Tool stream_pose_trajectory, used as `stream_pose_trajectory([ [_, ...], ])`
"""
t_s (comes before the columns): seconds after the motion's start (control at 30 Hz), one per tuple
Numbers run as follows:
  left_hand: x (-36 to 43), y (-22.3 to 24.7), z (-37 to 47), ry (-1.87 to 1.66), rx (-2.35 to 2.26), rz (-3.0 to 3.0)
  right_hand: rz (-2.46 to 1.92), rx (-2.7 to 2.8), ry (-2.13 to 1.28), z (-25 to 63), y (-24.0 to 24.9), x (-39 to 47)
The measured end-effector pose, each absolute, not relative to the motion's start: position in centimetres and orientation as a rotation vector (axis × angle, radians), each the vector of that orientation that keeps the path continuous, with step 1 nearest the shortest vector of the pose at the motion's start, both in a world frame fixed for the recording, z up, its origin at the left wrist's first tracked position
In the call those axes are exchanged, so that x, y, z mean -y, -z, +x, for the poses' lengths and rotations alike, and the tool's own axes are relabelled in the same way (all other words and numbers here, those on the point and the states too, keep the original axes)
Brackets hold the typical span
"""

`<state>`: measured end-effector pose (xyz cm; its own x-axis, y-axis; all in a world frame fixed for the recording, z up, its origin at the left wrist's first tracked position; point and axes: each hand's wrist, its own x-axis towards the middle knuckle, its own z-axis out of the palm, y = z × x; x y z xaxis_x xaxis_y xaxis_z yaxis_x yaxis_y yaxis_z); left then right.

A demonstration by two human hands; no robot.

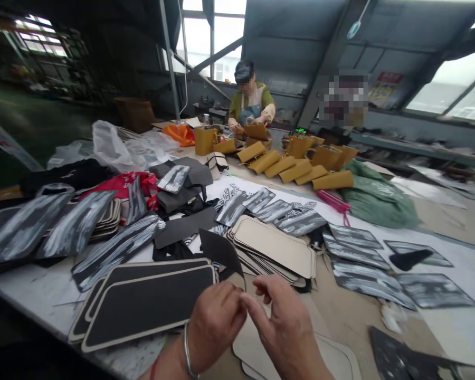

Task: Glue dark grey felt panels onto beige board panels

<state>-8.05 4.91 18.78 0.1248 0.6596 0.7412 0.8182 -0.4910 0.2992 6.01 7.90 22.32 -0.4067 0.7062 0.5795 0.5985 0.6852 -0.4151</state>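
Note:
My left hand (217, 319), with a metal bangle at the wrist, is closed in a pinch above the table. What its fingers hold, if anything, is hidden. Close beside it, my right hand (287, 324) has thumb and forefinger apart, the thumb tip reaching the left fingers. Beneath the right hand lie cream rounded panels (336, 356). Left of my hands rests a stack of black panels with cream borders (150, 301). Just beyond are a stack of cream panels with dark edging (275, 240) and a curved black piece (221, 250).
Grey-and-white streaked pieces (364, 277) lie across the table (451, 221). Farther back are mustard-coloured folded pieces (288, 166), a green cloth bundle (380, 198), a pink pouch (332, 200) and clear plastic bags (114, 145). A co-worker (251, 100) works at the far end.

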Motion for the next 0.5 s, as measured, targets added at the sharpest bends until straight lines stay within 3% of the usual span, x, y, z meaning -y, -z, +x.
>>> stream_pose_trajectory([
  [0.3,-1.8,-17.1,-3.7,1.435,1.311,-2.440,-1.181,2.254,0.082,10.5,-22.7,-5.7],
  [0.37,-1.5,-15.4,-4.4,1.619,1.541,-2.339,-1.168,2.298,0.109,12.6,-23.3,-4.7],
  [0.5,-3.3,-11.4,-5.9,2.132,2.499,-1.705,-1.063,2.468,-0.013,16.6,-24.7,-3.1],
])
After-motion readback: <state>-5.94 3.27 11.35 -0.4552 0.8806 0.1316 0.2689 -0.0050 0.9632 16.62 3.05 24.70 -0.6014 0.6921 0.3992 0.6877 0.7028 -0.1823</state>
